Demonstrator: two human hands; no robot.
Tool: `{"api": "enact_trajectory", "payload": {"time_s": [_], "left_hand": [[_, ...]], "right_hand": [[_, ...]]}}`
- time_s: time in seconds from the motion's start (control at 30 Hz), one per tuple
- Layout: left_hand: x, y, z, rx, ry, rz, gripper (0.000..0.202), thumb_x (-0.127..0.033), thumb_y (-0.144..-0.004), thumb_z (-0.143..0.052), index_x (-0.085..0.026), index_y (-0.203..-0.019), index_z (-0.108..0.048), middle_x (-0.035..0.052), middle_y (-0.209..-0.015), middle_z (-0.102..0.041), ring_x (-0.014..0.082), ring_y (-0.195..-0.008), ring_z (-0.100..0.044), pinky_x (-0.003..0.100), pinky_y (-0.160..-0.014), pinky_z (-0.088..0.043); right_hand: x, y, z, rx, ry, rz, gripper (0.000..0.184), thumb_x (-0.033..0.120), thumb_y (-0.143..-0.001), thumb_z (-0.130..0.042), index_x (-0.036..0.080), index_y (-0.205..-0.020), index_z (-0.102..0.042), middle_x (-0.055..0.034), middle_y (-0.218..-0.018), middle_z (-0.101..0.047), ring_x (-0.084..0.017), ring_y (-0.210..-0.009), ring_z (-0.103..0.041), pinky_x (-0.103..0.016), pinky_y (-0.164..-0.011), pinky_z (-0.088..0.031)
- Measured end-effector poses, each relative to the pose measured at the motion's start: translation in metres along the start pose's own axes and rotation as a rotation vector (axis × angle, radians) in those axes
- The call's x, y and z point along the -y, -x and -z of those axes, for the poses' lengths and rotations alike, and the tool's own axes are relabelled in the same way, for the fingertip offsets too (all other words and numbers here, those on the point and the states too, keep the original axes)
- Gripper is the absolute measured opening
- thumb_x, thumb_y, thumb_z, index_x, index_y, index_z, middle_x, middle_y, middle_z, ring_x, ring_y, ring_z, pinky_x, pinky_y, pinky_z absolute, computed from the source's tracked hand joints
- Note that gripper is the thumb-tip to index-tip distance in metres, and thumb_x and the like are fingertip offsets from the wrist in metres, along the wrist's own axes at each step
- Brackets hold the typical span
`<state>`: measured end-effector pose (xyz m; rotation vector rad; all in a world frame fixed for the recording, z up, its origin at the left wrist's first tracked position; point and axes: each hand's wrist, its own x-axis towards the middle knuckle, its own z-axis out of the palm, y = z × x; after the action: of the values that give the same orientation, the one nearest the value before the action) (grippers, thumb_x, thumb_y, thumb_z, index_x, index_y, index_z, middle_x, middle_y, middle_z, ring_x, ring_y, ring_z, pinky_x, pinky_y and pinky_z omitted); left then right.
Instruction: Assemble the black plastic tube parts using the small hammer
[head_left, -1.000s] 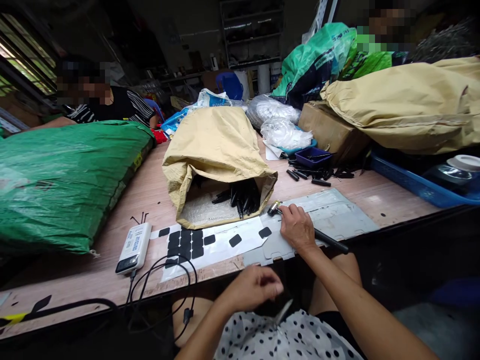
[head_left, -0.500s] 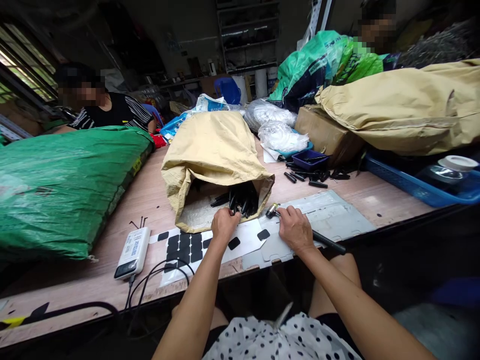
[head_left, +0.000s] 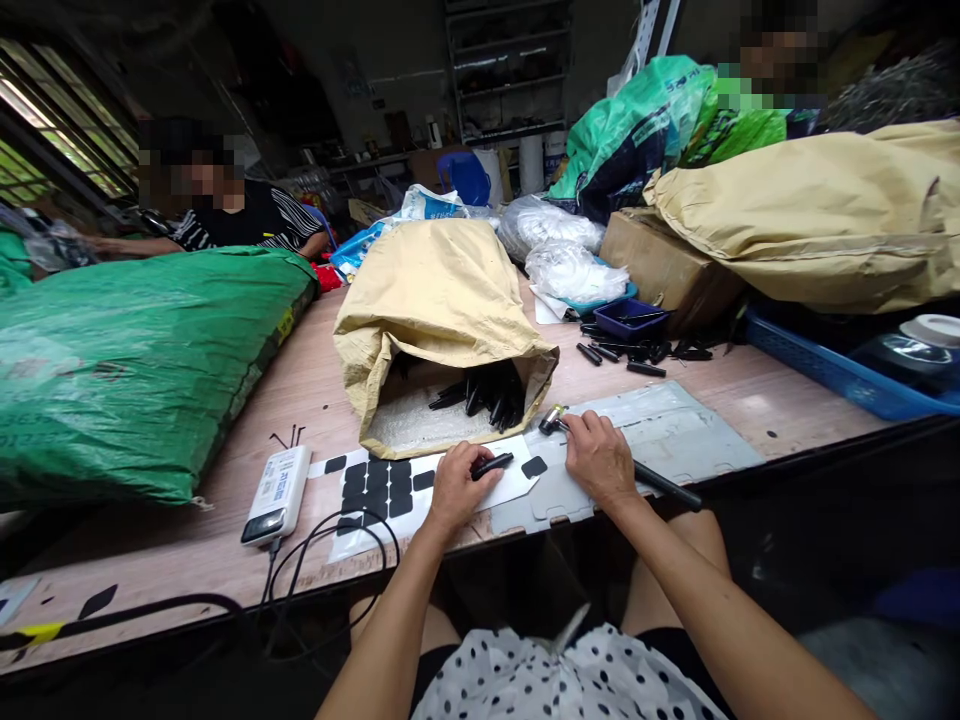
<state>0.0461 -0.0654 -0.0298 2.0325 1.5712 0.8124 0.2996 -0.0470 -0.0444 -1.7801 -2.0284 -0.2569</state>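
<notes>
Between the fingers of my left hand [head_left: 459,487] is a short black pen-like tube [head_left: 493,465], held just above the white sheet [head_left: 514,484] with dark rounded squares. My right hand [head_left: 600,455] is wrapped round a small hammer. Its metal head [head_left: 553,420] with a yellowish end points left, and the black grip [head_left: 669,486] sticks out behind my wrist. Under the hammer lies a grey board [head_left: 664,425]. Just beyond my left hand, an open tan sack [head_left: 442,285] lies on its side, with several black tubes [head_left: 491,395] in its mouth.
A full green sack [head_left: 142,365] and a white power bank [head_left: 279,490] with cables are on the left. Back right are loose black pieces [head_left: 646,369], a purple tray [head_left: 628,318], a cardboard box [head_left: 667,262] and a blue basket [head_left: 832,370]. Two people sit across the table.
My left hand has drawn back from the sack's mouth toward me, bringing out one black tube. My right hand still holds the hammer over the board. The view has shifted slightly.
</notes>
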Motion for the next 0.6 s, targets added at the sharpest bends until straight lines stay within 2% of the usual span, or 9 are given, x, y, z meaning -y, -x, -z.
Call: {"api": "enact_trajectory", "payload": {"time_s": [0.17, 0.3, 0.43, 0.6], "left_hand": [[0.004, 0.000, -0.001, -0.009, 0.057, 0.013, 0.016, -0.024, -0.077, -0.078, -0.023, -0.091, -0.071, 0.0013, -0.092, -0.068, 0.0205, -0.090, -0.061, 0.032, -0.081, -0.045], [0.000, -0.001, 0.001, 0.002, 0.060, 0.048, 0.017, -0.019, -0.074, -0.078, -0.023, -0.090, -0.073, 0.0007, -0.090, -0.067, 0.0205, -0.090, -0.060, 0.032, -0.081, -0.045], [-0.002, -0.001, 0.001, 0.003, 0.051, 0.034, 0.019, -0.017, -0.073, -0.077, -0.024, -0.090, -0.074, 0.0006, -0.091, -0.068, 0.0209, -0.091, -0.061, 0.033, -0.083, -0.044], [0.003, 0.000, -0.001, -0.006, 0.075, 0.012, 0.020, -0.018, -0.075, -0.078, -0.025, -0.094, -0.076, 0.0008, -0.089, -0.067, 0.0209, -0.091, -0.061, 0.034, -0.083, -0.045]], "right_hand": [[-0.007, -0.001, 0.000, -0.015, -0.048, 0.027, 0.025, 0.019, -0.094, -0.055, 0.021, -0.116, -0.066, -0.0078, -0.095, -0.062, -0.024, -0.090, -0.051, -0.035, -0.075, -0.036], [-0.006, 0.000, 0.010, -0.073, -0.181, 0.032, 0.027, 0.019, -0.097, -0.049, 0.021, -0.119, -0.064, -0.0079, -0.098, -0.064, -0.024, -0.094, -0.056, -0.035, -0.080, -0.043], [0.014, 0.007, 0.025, -0.118, -0.449, 0.028, 0.029, 0.022, -0.100, -0.045, 0.021, -0.124, -0.062, -0.0077, -0.105, -0.066, -0.023, -0.099, -0.061, -0.035, -0.089, -0.049], [0.047, 0.018, 0.027, 0.000, -0.648, 0.120, 0.031, 0.021, -0.099, -0.046, 0.024, -0.125, -0.063, -0.0059, -0.102, -0.068, -0.021, -0.097, -0.065, -0.033, -0.086, -0.054]]}}
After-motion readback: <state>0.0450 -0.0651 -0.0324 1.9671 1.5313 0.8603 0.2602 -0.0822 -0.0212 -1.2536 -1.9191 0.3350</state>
